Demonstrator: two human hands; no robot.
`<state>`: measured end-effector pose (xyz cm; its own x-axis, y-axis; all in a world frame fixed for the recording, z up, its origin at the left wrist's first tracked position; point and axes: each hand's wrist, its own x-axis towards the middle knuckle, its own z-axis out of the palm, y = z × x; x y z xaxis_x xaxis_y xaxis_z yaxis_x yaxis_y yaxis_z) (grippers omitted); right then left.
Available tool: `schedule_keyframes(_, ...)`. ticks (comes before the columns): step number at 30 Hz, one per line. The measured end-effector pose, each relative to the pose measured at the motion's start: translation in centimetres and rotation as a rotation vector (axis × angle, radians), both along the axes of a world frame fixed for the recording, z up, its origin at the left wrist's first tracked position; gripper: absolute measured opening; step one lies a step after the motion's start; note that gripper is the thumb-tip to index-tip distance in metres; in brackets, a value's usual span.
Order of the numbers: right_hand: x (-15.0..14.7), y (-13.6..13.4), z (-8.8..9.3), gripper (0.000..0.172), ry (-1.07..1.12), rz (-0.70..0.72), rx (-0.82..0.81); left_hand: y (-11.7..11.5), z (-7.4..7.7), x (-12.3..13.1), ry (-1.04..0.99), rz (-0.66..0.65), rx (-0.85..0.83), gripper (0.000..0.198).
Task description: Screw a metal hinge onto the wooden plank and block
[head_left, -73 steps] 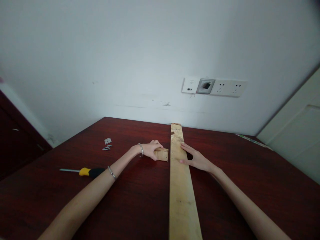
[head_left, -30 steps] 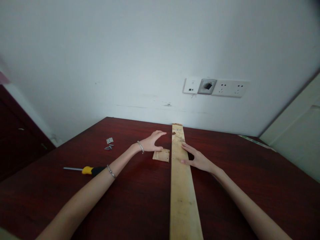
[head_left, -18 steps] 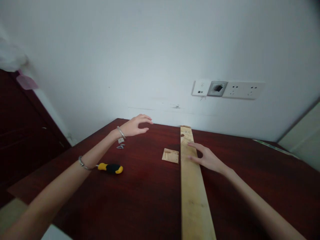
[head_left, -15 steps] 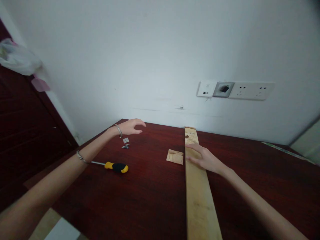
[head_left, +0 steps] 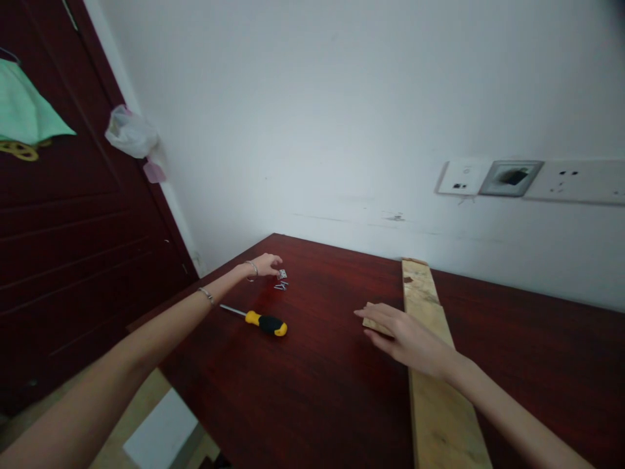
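Note:
My left hand (head_left: 268, 264) reaches across the table with bent fingers still apart, its fingertips at the edge of a small metal plate with holes (head_left: 282, 274). Several screws (head_left: 281, 285) lie just in front of that plate. Nearer to me rests a screwdriver (head_left: 266, 323) with a yellow and black handle. My right hand (head_left: 398, 331) spreads over a small flat piece of wood (head_left: 377, 327), fingers on its far side and thumb by its near edge; the palm hides part of it. Beneath that wrist runs a long wooden board (head_left: 430, 306), lying flat.
The dark red table (head_left: 317, 378) meets a white wall with sockets (head_left: 510, 178) at the right. On the left are a dark red door (head_left: 88, 215), a hanging plastic bag (head_left: 131, 132) and a green cloth (head_left: 29, 107). A white box (head_left: 163, 430) stands below the table edge.
My left hand has come down to the metal plate. My right hand has left the board's top and moved left over the small piece of wood. The view has turned left.

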<state>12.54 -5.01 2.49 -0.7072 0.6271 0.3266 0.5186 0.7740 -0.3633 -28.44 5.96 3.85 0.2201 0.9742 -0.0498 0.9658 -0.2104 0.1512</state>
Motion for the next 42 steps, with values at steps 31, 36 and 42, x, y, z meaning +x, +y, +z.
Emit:
schedule_keyframes(31,3.7,-1.9,1.8,0.038,-0.012,-0.054,0.02,1.8,-1.3,2.3,0.095,0.008,0.009,0.046)
schedule_keyframes(36,5.3,-1.7,2.6,0.04,-0.003,-0.109,0.039,1.5,-0.6,3.0,0.048,-0.004,0.048,0.042)
schedule_keyframes(42,7.2,-1.4,4.4,0.038,0.068,-0.204,0.032,2.3,3.4,8.1,-0.307,-0.078,0.14,0.036)
